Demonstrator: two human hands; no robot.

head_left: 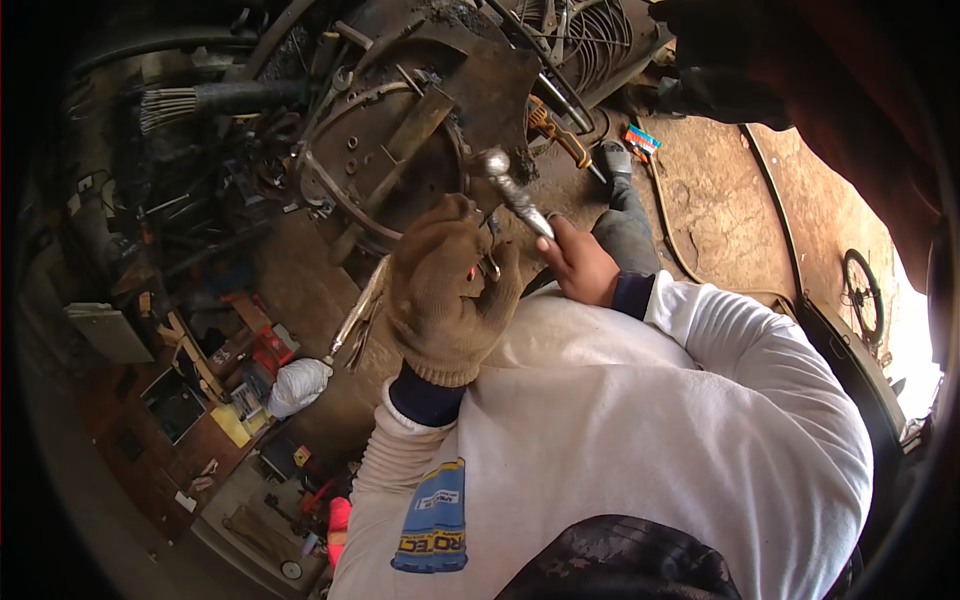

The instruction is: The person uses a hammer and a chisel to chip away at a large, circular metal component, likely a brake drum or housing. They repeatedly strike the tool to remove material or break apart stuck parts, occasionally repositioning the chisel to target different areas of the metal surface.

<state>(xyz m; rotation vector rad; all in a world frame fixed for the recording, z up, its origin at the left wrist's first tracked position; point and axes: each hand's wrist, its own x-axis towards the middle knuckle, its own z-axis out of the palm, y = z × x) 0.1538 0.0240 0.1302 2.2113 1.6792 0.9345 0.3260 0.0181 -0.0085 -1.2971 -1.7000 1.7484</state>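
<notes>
My left hand [450, 290] wears a brown knit glove and is closed around silver locking pliers [358, 315], whose handles stick out down and to the left. A small metal piece [491, 264] shows at the gloved fingertips. My right hand [580, 262] is bare and grips the shaft of a silvery metal hammer-like tool [515, 192]. Its head points up and left, over the edge of a rusty round metal plate [385, 150]. The two hands almost touch, just above my white sweatshirt [640, 420].
A wire fan guard [590, 40] lies at the top, with an orange-handled tool [556, 132] below it. Left of the plate sit a wire brush bundle [170, 105], scattered tools, wood scraps and a white bag [298, 385]. A cable [770, 190] and a small wheel [862, 292] lie right.
</notes>
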